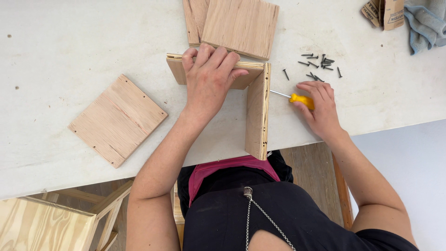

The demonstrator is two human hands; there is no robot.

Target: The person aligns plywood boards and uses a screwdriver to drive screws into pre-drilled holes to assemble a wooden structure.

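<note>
We see a big white table [69, 42] first. On it stand two wood boards joined in a corner: a back board [179, 69] and a side board [257, 114] that stands on its edge. A flat wood square [117, 120] lies to the left, well apart. Two more wood squares [239, 25] lie at the top, just behind the corner. A grey cloth [425, 23] sits far right. The left hand [209, 76] is pressed down flat on the top of the back board, fingers curled over its edge. The right hand [320, 107] is closed around a yellow screwdriver [297, 98]. Its metal tip touches the outside of the side board. A little pile of dark screws [318, 65] lies near the right hand.
</note>
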